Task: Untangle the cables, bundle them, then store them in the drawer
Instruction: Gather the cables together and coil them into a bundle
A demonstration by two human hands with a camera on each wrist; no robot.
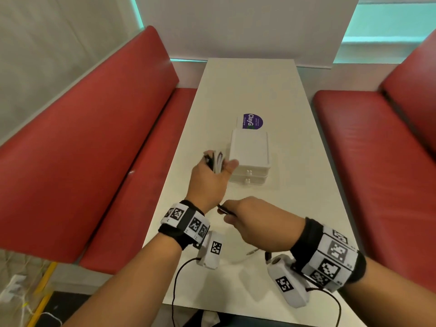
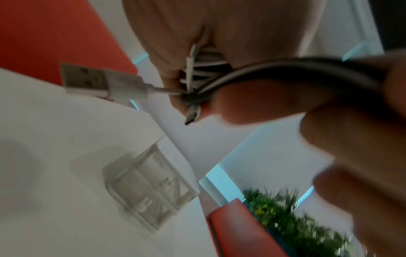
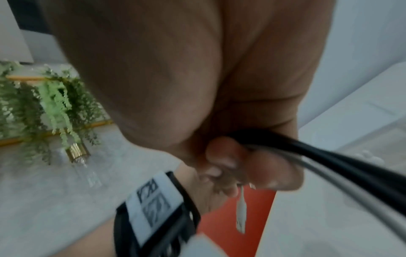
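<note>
we are holding the coiled bundle of cables [image 1: 217, 161] up in our left hand [image 1: 212, 178], above the desk [image 1: 278, 95] and just beside the small white drawer unit [image 1: 250, 156], whose two drawers are both shut. the left grip is closing around the white loops [image 2: 208, 59], fingers and thumb curled on the coil, with the white usb plug [image 2: 98, 81] and a smaller plug [image 2: 193, 114] sticking out loose. our right hand [image 1: 257, 220] is pinching the black cable [image 1: 224, 210] between thumb and fingers, nearer our body, so that grip is nearly closed on the cord. the black cable [image 2: 274, 69] is running from the knot of the bundle across to the right fingers [image 3: 228, 160], so we are judging the step to be winding the black cord around the coil to tie it. to do it well we are keeping the left grip firm so the loops do not spring apart, keeping the black cord taut, and laying each turn over the middle of the coil, then tucking the end under. both wrist views are blurring, so we cannot count the turns or say how many cables are in the coil. a thin pale cable end [image 1: 250, 252] is lying on the desk under the right wrist; we cannot tell what it joins to.
</note>
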